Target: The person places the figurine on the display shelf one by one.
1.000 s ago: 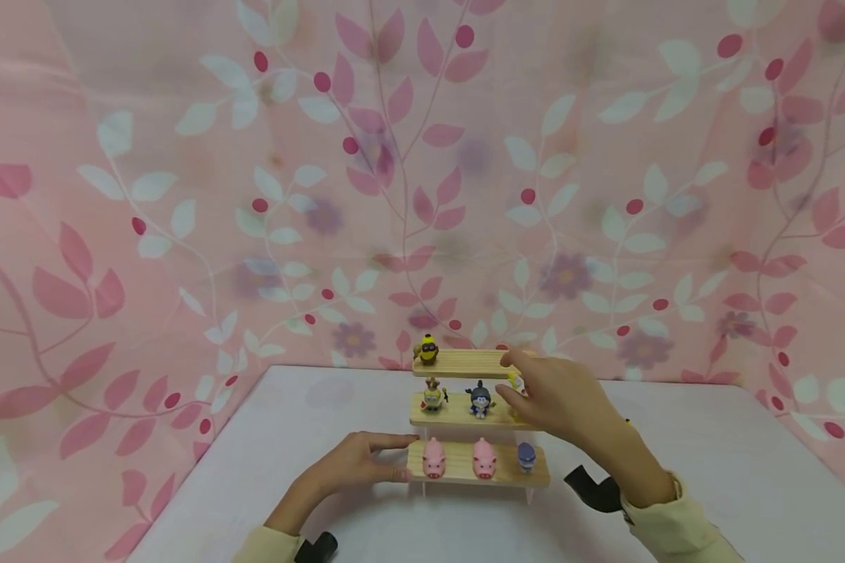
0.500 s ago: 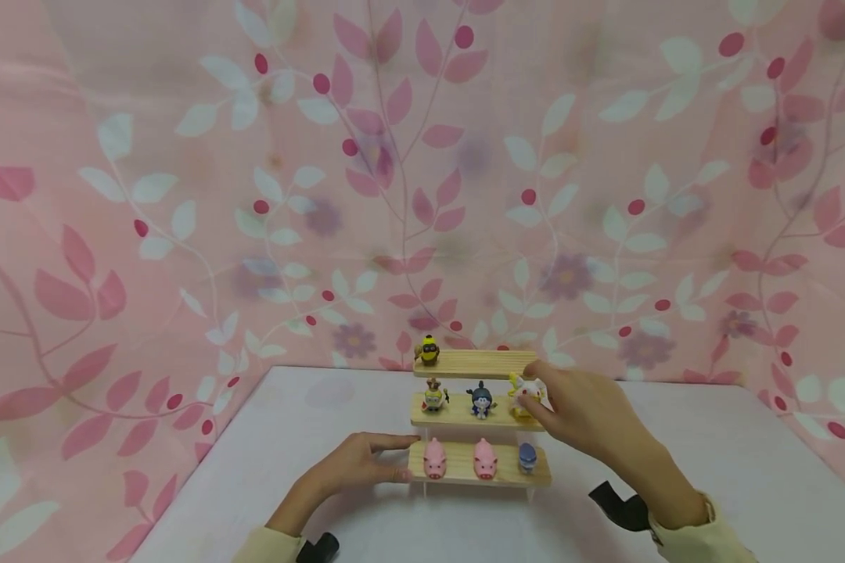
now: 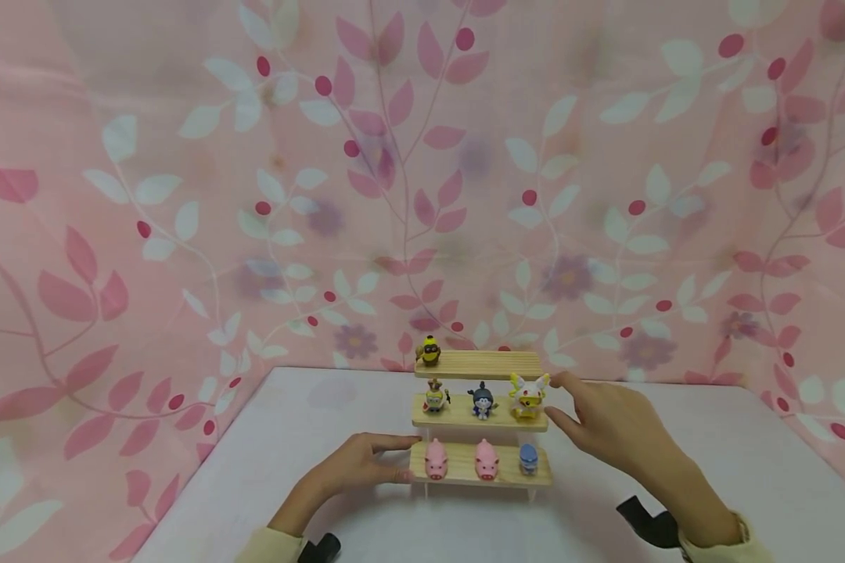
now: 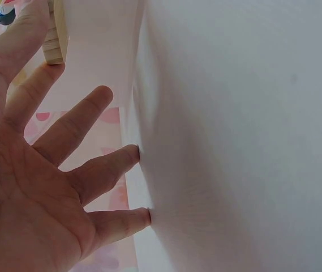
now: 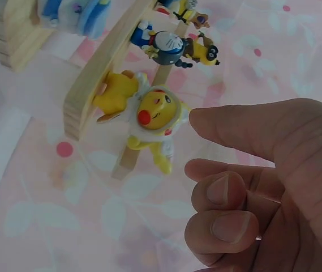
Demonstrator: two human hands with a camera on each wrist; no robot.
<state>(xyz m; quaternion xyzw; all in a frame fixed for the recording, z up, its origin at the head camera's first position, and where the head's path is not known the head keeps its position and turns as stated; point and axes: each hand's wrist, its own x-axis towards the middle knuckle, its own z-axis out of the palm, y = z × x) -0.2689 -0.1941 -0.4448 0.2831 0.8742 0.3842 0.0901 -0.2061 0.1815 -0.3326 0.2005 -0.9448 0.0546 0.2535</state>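
A three-step display stand (image 3: 507, 478) with light wooden shelves stands on the table, holding small toy figures. My left hand (image 3: 357, 461) holds the left end of its bottom shelf between thumb and index finger; the other fingers are spread, two fingertips down at the white surface. At the right end of the middle shelf stands a yellow toy figure (image 3: 526, 397) in a white hooded costume with long ears. My right hand (image 3: 616, 422) is just right of it, thumb and index finger apart. The right wrist view shows the thumb (image 5: 234, 127) beside the figure's head, the other fingers bent, holding nothing.
Two pink pig figures (image 3: 486, 460) and a blue-capped figure (image 3: 528, 460) stand on the bottom shelf. A crowned figure (image 3: 434, 397) and a dark-haired figure (image 3: 481, 400) share the middle one. A yellow-and-black figure (image 3: 429, 352) is at the top left. Behind hangs a floral cloth (image 3: 394, 195).
My right hand has let go of the yellow figure and drawn back to the right, leaving it standing on the middle shelf. My left hand has stayed at the bottom shelf's end.
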